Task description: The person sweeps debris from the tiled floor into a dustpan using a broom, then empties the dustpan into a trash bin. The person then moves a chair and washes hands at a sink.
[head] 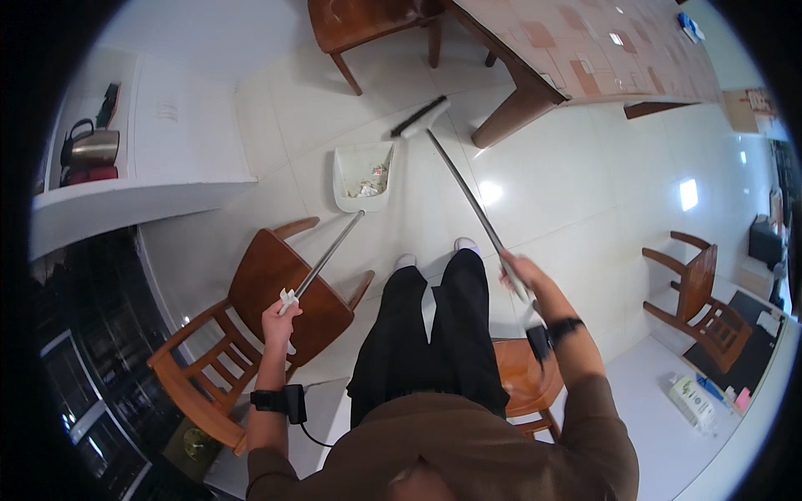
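My left hand (pixel 279 322) is closed around the upper end of the metal handle of a long-handled dustpan (pixel 346 169). A crumpled white tissue (pixel 288 298) is pinched in the same hand. The white pan rests on the tiled floor with scraps of paper and debris (pixel 369 186) inside it. In my right hand (pixel 525 275) is the grip of a broom (pixel 463 188) with a grey pole. Its white head with dark bristles (pixel 418 116) is beyond the pan's open edge, up and to the right, a little apart from it.
A wooden chair (pixel 291 294) stands close by my left arm, and another wooden seat (pixel 529 372) is behind my right side. Ahead are a dining table (pixel 601 50) with a patterned cover and a chair (pixel 376 25). A white shelf unit holding a kettle (pixel 94 147) lines the left.
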### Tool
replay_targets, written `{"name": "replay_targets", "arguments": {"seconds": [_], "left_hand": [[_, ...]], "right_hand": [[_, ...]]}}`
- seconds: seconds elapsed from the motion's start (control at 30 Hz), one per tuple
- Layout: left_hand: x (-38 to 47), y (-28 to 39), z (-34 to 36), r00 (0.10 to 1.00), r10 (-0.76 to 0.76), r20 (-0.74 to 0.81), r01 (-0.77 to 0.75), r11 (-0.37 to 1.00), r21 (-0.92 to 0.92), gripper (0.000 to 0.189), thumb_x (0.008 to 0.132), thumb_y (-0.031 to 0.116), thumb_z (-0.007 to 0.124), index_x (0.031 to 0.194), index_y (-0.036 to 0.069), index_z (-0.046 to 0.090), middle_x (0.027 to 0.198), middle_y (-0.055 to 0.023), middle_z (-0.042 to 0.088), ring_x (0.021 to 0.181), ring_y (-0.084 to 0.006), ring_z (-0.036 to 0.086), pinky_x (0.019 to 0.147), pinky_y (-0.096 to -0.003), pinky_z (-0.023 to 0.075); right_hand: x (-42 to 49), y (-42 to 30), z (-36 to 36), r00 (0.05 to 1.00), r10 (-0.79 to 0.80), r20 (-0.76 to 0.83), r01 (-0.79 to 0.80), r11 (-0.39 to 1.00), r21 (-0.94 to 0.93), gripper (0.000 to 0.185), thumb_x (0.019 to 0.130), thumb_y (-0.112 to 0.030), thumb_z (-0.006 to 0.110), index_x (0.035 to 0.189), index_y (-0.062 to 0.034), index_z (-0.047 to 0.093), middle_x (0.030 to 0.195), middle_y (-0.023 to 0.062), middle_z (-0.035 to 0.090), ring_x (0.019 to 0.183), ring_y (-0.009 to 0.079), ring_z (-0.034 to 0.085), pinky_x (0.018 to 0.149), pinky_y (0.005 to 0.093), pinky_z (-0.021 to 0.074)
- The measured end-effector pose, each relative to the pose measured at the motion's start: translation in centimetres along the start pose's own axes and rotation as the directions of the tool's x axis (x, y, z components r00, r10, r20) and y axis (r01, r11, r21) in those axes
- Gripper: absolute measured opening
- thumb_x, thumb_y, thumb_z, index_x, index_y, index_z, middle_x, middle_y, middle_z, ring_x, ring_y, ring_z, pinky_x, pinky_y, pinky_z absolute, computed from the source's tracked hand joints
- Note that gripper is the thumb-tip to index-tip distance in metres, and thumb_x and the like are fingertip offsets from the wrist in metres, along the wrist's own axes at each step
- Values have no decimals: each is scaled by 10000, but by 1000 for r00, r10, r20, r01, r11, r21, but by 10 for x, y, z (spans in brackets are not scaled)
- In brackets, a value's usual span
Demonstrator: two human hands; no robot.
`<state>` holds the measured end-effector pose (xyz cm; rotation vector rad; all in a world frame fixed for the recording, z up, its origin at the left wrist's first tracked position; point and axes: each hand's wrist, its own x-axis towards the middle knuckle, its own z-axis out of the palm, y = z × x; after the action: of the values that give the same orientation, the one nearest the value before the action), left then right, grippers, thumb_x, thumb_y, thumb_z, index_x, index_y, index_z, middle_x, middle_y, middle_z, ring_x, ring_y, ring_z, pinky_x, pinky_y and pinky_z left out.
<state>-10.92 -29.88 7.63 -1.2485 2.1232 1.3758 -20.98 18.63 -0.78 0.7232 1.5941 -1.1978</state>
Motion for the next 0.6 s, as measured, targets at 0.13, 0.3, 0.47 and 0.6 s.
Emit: {"name": "replay_targets", "arguments": {"seconds": [0.13,0.3,0.47,0.6], "left_hand": [[18,4,-20,995,93,27,-95,988,118,158,729,121,582,835,6,599,617,-14,571,414,-32,388,382,-194,297],[47,4,-31,962,245,123,-272,909,315,178,704,134,578,818,-2,594,638,-43,586,594,-112,543,572,-244,414],[77,13,-23,936,263,233,-346,810,474,204,693,174,570,818,16,597,643,-73,593,604,-158,567,573,-268,422],[94,24,-15,900,275,339,-426,722,545,209,677,215,558,810,59,599,632,-90,583,618,-209,571,568,-299,428]], "right_hand": [[104,-25,32,993,-63,-99,50,991,-121,532,815,-482,333,753,28,468,463,81,421,340,188,399,335,320,346],[61,58,60,997,79,1,-79,993,82,545,808,-513,315,728,9,452,426,95,415,343,215,431,333,340,363],[-50,129,83,934,346,84,-356,903,240,459,821,-495,325,673,-69,406,428,13,364,321,138,362,323,285,333],[-128,139,84,960,280,2,-255,870,422,447,832,-443,350,660,-38,425,465,32,407,332,118,372,304,241,321]]}}
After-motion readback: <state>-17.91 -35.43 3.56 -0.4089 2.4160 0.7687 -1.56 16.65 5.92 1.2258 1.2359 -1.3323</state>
